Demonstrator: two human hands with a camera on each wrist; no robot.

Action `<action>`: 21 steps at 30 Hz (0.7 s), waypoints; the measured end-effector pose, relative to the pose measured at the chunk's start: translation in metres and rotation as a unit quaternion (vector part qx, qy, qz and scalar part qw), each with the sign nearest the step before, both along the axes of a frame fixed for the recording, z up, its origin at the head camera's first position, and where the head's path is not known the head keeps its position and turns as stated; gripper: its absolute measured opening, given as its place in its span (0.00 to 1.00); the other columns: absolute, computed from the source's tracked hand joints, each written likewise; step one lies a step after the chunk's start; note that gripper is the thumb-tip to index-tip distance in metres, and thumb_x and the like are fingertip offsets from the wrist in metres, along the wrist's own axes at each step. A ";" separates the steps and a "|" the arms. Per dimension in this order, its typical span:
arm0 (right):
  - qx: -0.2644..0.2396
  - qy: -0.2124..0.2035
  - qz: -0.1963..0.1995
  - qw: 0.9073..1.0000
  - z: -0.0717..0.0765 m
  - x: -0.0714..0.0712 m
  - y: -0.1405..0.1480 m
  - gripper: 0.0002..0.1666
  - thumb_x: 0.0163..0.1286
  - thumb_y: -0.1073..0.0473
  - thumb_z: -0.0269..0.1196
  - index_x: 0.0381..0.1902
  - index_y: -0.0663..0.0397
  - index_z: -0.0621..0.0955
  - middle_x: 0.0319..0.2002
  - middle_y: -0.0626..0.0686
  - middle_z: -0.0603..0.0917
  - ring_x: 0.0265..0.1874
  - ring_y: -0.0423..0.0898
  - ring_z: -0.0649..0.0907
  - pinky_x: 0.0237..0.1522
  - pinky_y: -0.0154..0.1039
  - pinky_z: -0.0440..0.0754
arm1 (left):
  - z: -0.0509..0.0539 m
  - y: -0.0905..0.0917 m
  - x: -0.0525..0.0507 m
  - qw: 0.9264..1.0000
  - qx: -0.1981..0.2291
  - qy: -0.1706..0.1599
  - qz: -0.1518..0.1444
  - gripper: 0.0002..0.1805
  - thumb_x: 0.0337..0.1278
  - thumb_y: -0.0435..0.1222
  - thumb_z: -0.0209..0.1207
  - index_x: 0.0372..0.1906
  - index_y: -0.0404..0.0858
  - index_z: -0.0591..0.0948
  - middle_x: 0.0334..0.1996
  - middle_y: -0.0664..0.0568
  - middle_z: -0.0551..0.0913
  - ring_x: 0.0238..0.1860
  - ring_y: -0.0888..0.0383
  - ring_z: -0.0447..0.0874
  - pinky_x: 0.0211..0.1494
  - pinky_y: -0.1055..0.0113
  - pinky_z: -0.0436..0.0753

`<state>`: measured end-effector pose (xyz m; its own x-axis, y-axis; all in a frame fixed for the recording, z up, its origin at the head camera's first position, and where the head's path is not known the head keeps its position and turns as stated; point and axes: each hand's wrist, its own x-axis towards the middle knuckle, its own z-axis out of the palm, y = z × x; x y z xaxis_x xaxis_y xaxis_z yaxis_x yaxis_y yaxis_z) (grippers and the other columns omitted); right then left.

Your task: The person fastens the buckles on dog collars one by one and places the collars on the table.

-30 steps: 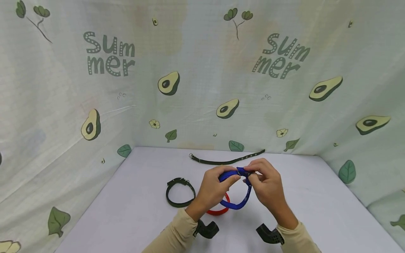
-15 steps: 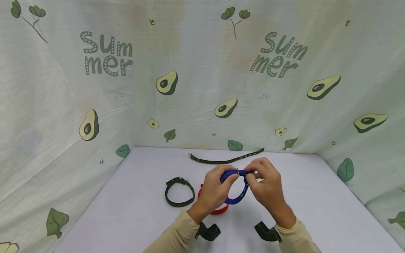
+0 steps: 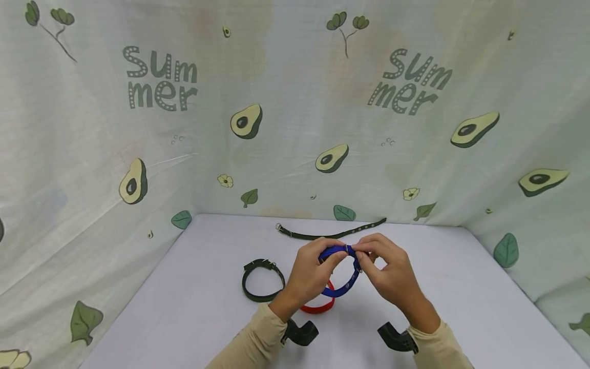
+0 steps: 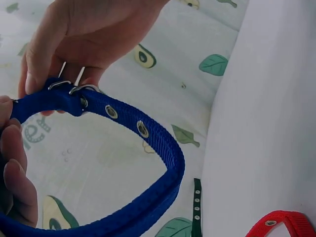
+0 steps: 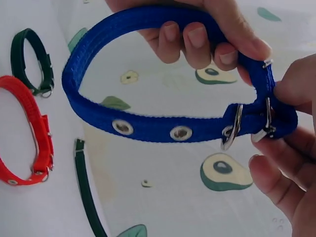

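Note:
A blue pet collar [image 3: 342,291], fastened into a loop, hangs in the air between both hands. My left hand [image 3: 310,274] grips its band, thumb along the near side and fingers curled inside the loop. With thumb and fingertips, my right hand [image 3: 392,271] pinches the collar beside the buckle. In the right wrist view the metal buckle [image 5: 269,112] and D-ring [image 5: 232,133] show, with two eyelets along the band. The left wrist view shows the strap passing through the buckle area, partly hidden by the right hand's fingers.
On the white table [image 3: 193,328], a red collar [image 3: 318,309] lies looped below the hands, partly covered by the left hand. A dark green looped collar [image 3: 261,298] lies left of it. Another dark collar [image 3: 318,237] lies stretched out near the patterned cloth [image 3: 286,77] at the back.
The right hand's fingers have shifted their pinch along the collar near the buckle. The buckle end has turned and moved down slightly. The left hand keeps its grip.

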<state>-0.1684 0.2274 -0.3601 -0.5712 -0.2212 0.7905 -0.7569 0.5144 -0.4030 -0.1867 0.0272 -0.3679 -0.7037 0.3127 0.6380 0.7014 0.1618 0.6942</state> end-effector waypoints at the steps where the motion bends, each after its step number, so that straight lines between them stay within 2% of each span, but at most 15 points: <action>1: 0.004 0.009 0.000 1.000 0.000 0.000 0.000 0.16 0.60 0.76 0.66 0.42 0.55 0.87 0.40 0.47 0.83 0.34 0.39 0.79 0.33 0.27 0.78 | -0.001 0.000 0.000 1.000 -0.001 0.006 0.002 0.13 0.68 0.40 0.62 0.51 0.37 0.83 0.37 0.53 0.82 0.30 0.64 0.78 0.34 0.71 0.83; 4: 0.005 0.024 0.000 1.000 -0.001 0.000 -0.003 0.16 0.59 0.76 0.66 0.42 0.56 0.87 0.41 0.48 0.84 0.33 0.39 0.79 0.34 0.27 0.78 | -0.002 0.001 -0.001 1.000 -0.005 0.025 0.011 0.14 0.68 0.40 0.63 0.52 0.36 0.83 0.42 0.50 0.84 0.35 0.63 0.80 0.38 0.72 0.83; 8: -0.010 -0.011 -0.004 1.000 -0.003 0.001 -0.009 0.16 0.63 0.73 0.67 0.46 0.53 0.86 0.43 0.47 0.86 0.36 0.40 0.81 0.37 0.28 0.80 | -0.002 0.001 -0.001 0.999 -0.011 0.027 0.015 0.15 0.68 0.40 0.63 0.54 0.37 0.83 0.46 0.49 0.86 0.39 0.62 0.83 0.42 0.73 0.83; 10: -0.016 -0.038 -0.016 0.999 -0.005 0.002 -0.011 0.17 0.65 0.71 0.67 0.50 0.52 0.85 0.45 0.46 0.86 0.38 0.40 0.82 0.39 0.29 0.81 | -0.003 0.001 -0.001 1.000 -0.014 0.006 0.013 0.14 0.68 0.41 0.62 0.54 0.40 0.82 0.45 0.50 0.86 0.38 0.63 0.84 0.42 0.72 0.83; 14: -0.021 -0.070 -0.032 0.997 -0.008 0.005 -0.013 0.19 0.68 0.69 0.66 0.55 0.52 0.83 0.49 0.46 0.86 0.40 0.40 0.83 0.42 0.30 0.82 | -0.004 0.001 -0.001 0.998 -0.009 -0.067 0.007 0.13 0.69 0.45 0.61 0.53 0.45 0.81 0.35 0.54 0.83 0.32 0.63 0.80 0.35 0.71 0.83; 17: -0.020 -0.089 -0.005 0.996 -0.008 0.006 -0.013 0.20 0.70 0.69 0.63 0.57 0.51 0.83 0.50 0.46 0.86 0.42 0.41 0.83 0.44 0.31 0.82 | -0.005 0.002 0.000 0.993 0.004 -0.114 -0.012 0.14 0.70 0.46 0.59 0.53 0.45 0.79 0.31 0.55 0.80 0.31 0.60 0.78 0.33 0.68 0.82; 21: -0.025 -0.103 0.028 0.994 -0.009 0.004 -0.014 0.18 0.70 0.69 0.64 0.55 0.50 0.83 0.47 0.46 0.85 0.40 0.42 0.84 0.42 0.33 0.83 | -0.006 0.003 0.000 0.990 0.029 -0.136 -0.035 0.11 0.73 0.43 0.54 0.50 0.42 0.76 0.31 0.54 0.82 0.31 0.58 0.78 0.35 0.69 0.78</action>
